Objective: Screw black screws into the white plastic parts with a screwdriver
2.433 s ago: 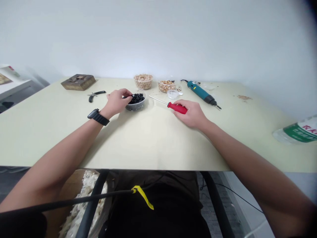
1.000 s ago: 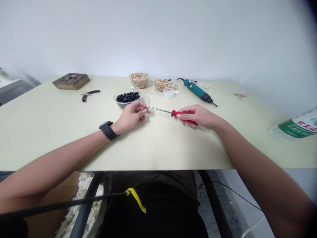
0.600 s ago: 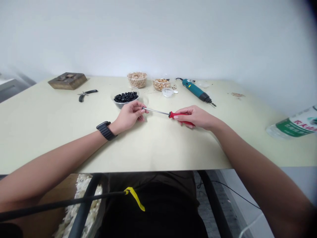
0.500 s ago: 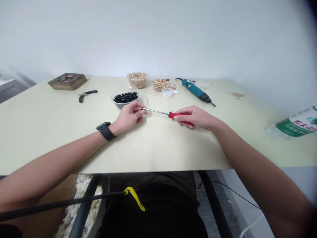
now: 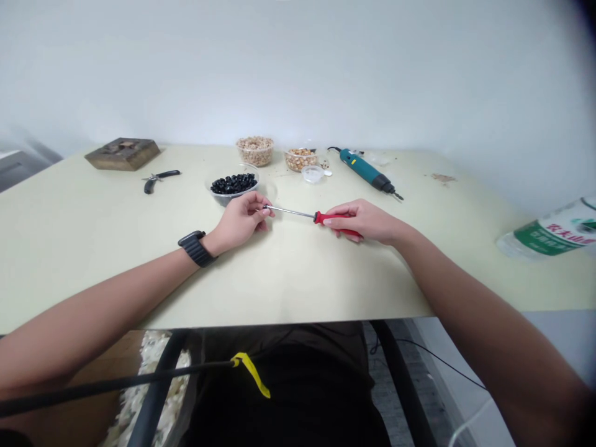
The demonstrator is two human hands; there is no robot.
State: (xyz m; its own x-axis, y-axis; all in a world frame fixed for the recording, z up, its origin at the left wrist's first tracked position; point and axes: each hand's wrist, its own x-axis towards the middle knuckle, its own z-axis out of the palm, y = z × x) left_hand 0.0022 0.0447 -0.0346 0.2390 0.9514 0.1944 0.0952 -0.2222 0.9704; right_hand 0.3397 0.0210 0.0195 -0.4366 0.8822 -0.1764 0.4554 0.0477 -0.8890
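My right hand (image 5: 358, 221) is wrapped round the red handle of a screwdriver (image 5: 321, 218), its metal shaft pointing left. At the shaft's tip, my left hand (image 5: 246, 215) pinches a small dark piece (image 5: 266, 207), mostly covered by the fingers; it looks like one of the black beads. Just behind the left hand stands a clear bowl (image 5: 254, 188) of black beads (image 5: 233, 184). A dark watch (image 5: 197, 248) is on my left wrist.
Behind are a tub of pale beads (image 5: 255, 151), a tub of amber-coloured pieces (image 5: 300, 159), a small clear lid (image 5: 313, 174) and a teal power tool (image 5: 365, 171). Pliers (image 5: 159, 179) and a wooden block (image 5: 123, 154) lie left. A large bottle (image 5: 549, 234) lies right.
The whole view has shifted slightly, with everything a little further left. My hands keep the same hold on the screwdriver and the small dark piece.
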